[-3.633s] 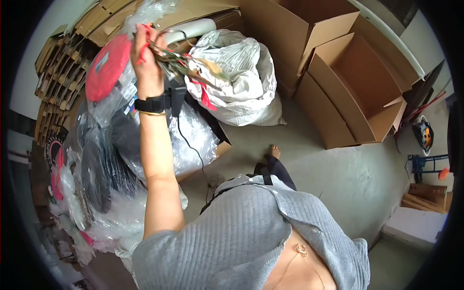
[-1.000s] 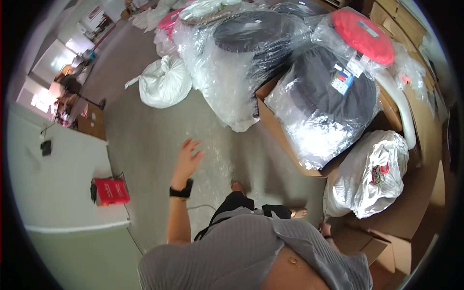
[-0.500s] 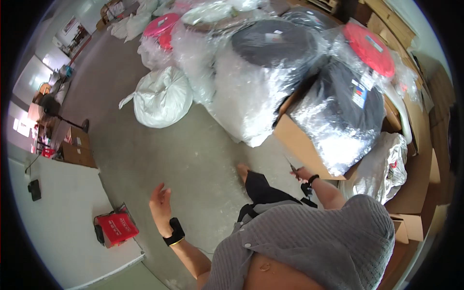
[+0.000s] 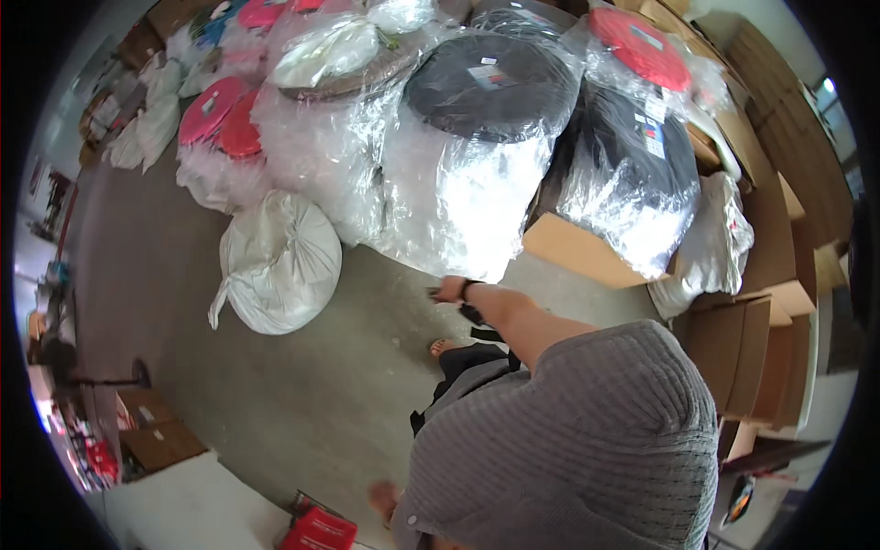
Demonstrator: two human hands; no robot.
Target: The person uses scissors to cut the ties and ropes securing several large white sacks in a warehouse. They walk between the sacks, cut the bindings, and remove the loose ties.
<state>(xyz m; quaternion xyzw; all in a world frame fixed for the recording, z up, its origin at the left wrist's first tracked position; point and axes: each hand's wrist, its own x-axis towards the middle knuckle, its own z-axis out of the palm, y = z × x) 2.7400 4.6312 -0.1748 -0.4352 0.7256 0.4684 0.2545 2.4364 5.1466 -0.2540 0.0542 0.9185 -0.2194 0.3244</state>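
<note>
My right hand (image 4: 449,290) reaches out in front of me, fingers closed around a small dark pointed tool (image 4: 433,293); little of the tool shows and its exact kind cannot be made out. Just beyond that hand is the lower edge of a big clear plastic bag (image 4: 417,206) with round black pieces (image 4: 492,87) on top. My left hand (image 4: 383,500) hangs low beside my body, smeared by motion, so its fingers cannot be read. A knotted white sack (image 4: 280,266) stands on the floor to the left of my right hand.
An open carton (image 4: 582,252) holds another plastic-wrapped black bundle (image 4: 632,174). Red discs (image 4: 639,48) lie on the pile at the right, pink ones (image 4: 213,110) at the left. Cardboard boxes (image 4: 733,353) line the right side. A red bag (image 4: 318,532) is by the low white wall.
My view has turned, and my right hand has moved left, away from the open carton, with the pointed tool. My left hand has dropped from its raised place to my side.
</note>
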